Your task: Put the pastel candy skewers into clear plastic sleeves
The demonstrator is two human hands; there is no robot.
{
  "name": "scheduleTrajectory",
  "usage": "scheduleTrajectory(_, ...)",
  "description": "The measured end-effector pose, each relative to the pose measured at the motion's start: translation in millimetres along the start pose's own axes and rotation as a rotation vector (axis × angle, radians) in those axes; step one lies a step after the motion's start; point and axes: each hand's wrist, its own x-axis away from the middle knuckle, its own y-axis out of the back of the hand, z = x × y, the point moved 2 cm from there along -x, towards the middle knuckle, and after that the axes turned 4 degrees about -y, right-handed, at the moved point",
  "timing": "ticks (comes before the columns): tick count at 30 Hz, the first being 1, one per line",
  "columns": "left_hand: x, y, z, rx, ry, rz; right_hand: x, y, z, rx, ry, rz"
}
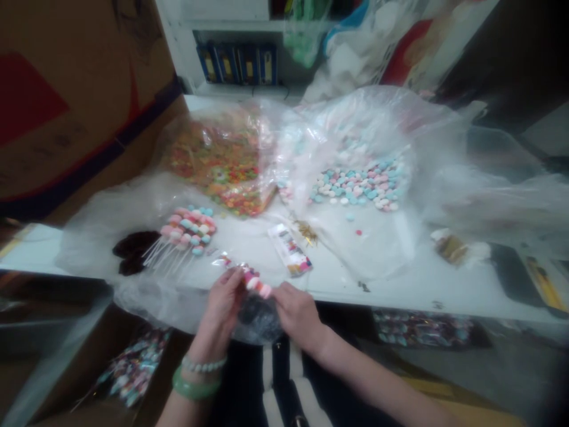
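Observation:
Between my hands, near the table's front edge, is a short row of pink and white candies (259, 287), partly in a colourful wrapper. My left hand (227, 292) is closed on the wrapper end. At the other end, my right hand (296, 308) has its fingers pressed together against the last pink candy; a stick there is too small to make out. A pile of candy skewers (189, 230) with white sticks lies to the left. A printed packet (290, 250) lies just beyond my hands, beside some gold twist ties (306, 232).
Behind are a clear bag of orange and green candies (235, 172) and an open bag of pastel candies (362, 184). A large cardboard box (89, 107) stands left. Below the table is a box of wrapped candies (137, 362). A dark item (136, 250) lies left.

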Motion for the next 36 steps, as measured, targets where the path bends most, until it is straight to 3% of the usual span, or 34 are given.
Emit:
scheduleTrajectory(3,0,0.1,2,0.057,0.001,-0.042,0,-2,2,-0.108,-0.017,0.118)
scheduleTrajectory(5,1,0.8,3,0.073,0.029,-0.004,-2,-2,1,-0.367,-0.202,0.217)
scheduleTrajectory(8,2,2.4,4,0.084,0.060,0.078,-1,-8,-3,-0.816,-0.610,0.364)
scheduleTrajectory(11,2,5.3,4,0.071,0.077,0.089,1,-12,-5,-1.034,-0.775,0.328)
scheduleTrajectory(13,3,7.2,4,0.047,0.099,0.077,0,-8,-6,-0.967,-0.725,0.198)
scheduleTrajectory(15,4,8.0,5,0.022,0.116,0.068,-3,-1,-4,-0.779,-0.584,0.092)
scheduleTrajectory(18,6,5.6,4,0.020,0.114,0.083,-8,6,5,-0.475,-0.312,0.066)
scheduleTrajectory(20,7,2.9,3,0.030,0.095,0.114,-9,5,9,-0.390,-0.216,0.093)
scheduleTrajectory(22,8,1.4,1,0.025,0.091,0.148,-10,2,10,-0.430,-0.255,0.108)
scheduleTrajectory(27,7,3.4,-8,0.013,0.213,0.213,-11,3,5,-0.704,-0.514,0.176)
scheduleTrajectory(32,-1,-3.7,-23,0.224,0.180,0.181,-15,11,7,-0.713,-0.518,0.190)
scheduleTrajectory(36,-5,-13.3,-22,0.275,0.160,0.102,-14,11,11,-0.730,-0.528,0.240)
